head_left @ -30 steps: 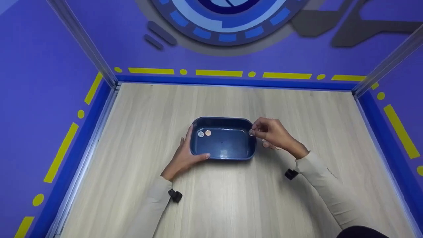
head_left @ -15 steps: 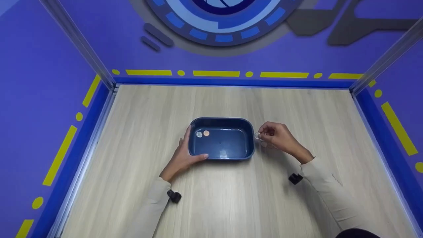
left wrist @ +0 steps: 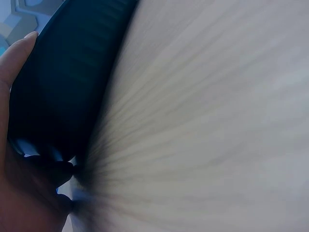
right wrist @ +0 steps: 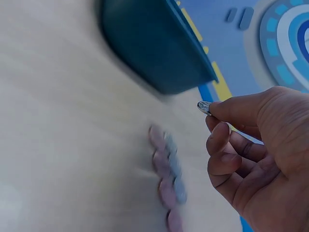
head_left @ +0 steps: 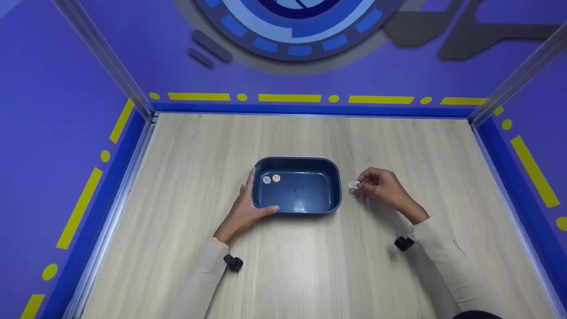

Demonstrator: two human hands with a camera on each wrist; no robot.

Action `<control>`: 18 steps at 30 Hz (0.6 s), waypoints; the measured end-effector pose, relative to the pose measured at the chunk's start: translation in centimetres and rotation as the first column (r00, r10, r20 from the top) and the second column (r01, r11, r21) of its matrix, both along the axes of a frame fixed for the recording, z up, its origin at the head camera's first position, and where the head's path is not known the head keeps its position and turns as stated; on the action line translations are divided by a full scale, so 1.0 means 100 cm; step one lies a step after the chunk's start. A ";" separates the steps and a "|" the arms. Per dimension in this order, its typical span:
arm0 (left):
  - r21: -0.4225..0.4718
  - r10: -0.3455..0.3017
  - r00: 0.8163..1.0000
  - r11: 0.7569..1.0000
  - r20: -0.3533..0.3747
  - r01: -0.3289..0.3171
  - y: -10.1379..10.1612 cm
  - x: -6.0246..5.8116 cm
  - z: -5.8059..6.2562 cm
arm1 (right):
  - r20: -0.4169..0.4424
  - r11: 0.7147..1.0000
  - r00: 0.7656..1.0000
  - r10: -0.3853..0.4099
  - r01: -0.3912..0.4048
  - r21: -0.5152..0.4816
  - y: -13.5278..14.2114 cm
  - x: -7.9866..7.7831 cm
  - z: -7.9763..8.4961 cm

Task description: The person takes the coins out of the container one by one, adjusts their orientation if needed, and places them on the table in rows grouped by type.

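Note:
A dark blue plastic bin (head_left: 305, 190) sits mid-table in the head view. My left hand (head_left: 246, 210) grips its left end, thumb over the near rim and fingers along the side. On the bin's floor, near the left end, lie a silver coin (head_left: 266, 180) and a copper coin (head_left: 276, 178). Just beyond the bin's right end, my right hand (head_left: 384, 188) pinches another silver coin (right wrist: 204, 107) between thumb and forefinger. Below that hand, the right wrist view has copper coins (right wrist: 167, 193) and silver coins (right wrist: 179, 190) on the table in two blurred, touching rows.
The pale wood-grain table (head_left: 301, 266) is bounded by blue-purple panels (head_left: 133, 53) at the back and both sides. Metal rails (head_left: 110, 212) run along its edges. A small black camera (head_left: 404, 243) is worn on the right wrist, and another (head_left: 233, 262) on the left.
My right hand has moved right and slightly nearer, from over the bin's right rim to outside it, still pinching the silver coin. Left hand, bin and the two coins inside stay put.

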State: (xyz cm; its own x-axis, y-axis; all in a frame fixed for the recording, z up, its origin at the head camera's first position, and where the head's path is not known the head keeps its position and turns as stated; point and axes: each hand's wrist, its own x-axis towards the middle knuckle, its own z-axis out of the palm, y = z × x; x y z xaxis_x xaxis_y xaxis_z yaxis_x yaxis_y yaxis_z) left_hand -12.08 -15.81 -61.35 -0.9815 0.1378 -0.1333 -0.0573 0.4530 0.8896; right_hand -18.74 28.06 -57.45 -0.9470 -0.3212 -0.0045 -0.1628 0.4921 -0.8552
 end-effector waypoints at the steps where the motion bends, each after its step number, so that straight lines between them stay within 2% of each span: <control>1: -0.002 0.000 1.000 1.000 0.001 0.000 0.000 0.000 0.000 | 0.001 1.000 1.000 -0.006 0.006 0.003 0.004 0.000 -0.002; 10: -0.005 0.006 1.000 1.000 0.000 -0.006 0.000 -0.001 0.000 | 0.002 0.998 0.998 -0.064 0.064 -0.009 0.034 0.003 -0.014; 18: -0.008 0.005 1.000 1.000 -0.003 -0.005 0.000 -0.001 0.000 | 0.033 0.994 0.994 -0.103 0.102 0.043 0.051 0.007 -0.021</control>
